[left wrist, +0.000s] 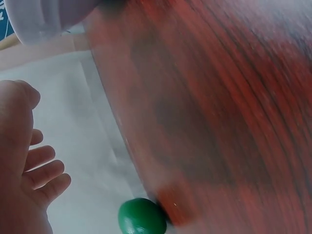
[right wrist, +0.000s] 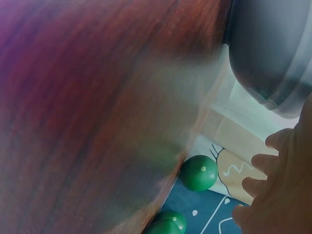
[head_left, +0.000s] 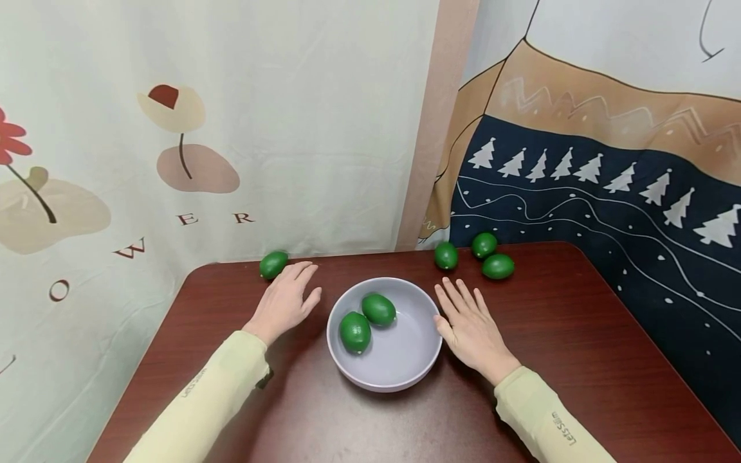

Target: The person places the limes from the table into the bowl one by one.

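Note:
A pale lavender bowl (head_left: 410, 352) stands in the middle of the table, with two green limes, one lime (head_left: 355, 332) and another lime (head_left: 379, 309), lying against each other inside it. My left hand (head_left: 283, 302) hovers left of the bowl, fingers extended and holding nothing. Just beyond its fingers a single lime (head_left: 273, 264) lies by the table's back edge; the left wrist view also has this lime (left wrist: 142, 217). At the bowl's right side is my right hand (head_left: 471, 329), fingers straight, thumb close to the rim; whether it touches, I cannot tell.
Three limes sit at the back right: one lime (head_left: 446, 256) apart, a second lime (head_left: 484, 245) and a third lime (head_left: 498, 266) close together. Behind the dark red-brown table (head_left: 556, 334) hang a pale flower-printed curtain (head_left: 324, 128) and a navy tree-patterned cloth (head_left: 579, 199).

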The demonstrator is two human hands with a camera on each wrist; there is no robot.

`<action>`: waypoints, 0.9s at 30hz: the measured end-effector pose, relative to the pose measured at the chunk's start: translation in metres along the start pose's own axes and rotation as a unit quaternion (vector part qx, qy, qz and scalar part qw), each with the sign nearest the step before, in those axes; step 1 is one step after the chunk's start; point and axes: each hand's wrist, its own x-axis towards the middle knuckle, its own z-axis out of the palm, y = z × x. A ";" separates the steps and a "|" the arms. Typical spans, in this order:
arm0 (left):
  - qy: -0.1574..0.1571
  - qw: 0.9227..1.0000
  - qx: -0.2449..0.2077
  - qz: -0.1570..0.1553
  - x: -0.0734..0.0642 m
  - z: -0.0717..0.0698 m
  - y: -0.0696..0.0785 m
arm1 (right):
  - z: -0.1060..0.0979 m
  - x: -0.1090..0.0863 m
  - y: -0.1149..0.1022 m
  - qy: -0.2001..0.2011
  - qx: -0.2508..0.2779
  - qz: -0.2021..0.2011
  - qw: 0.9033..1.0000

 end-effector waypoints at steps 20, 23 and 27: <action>-0.011 0.998 0.026 -0.058 -0.002 0.003 -0.027 | 0.001 0.000 0.000 0.003 -0.004 -0.001 1.000; -0.018 0.997 0.030 -0.066 -0.002 0.002 -0.030 | 0.001 0.000 0.000 0.000 -0.002 0.000 1.000; -0.020 0.996 0.032 -0.075 -0.002 0.001 -0.034 | 0.002 0.000 0.001 0.002 -0.003 0.000 1.000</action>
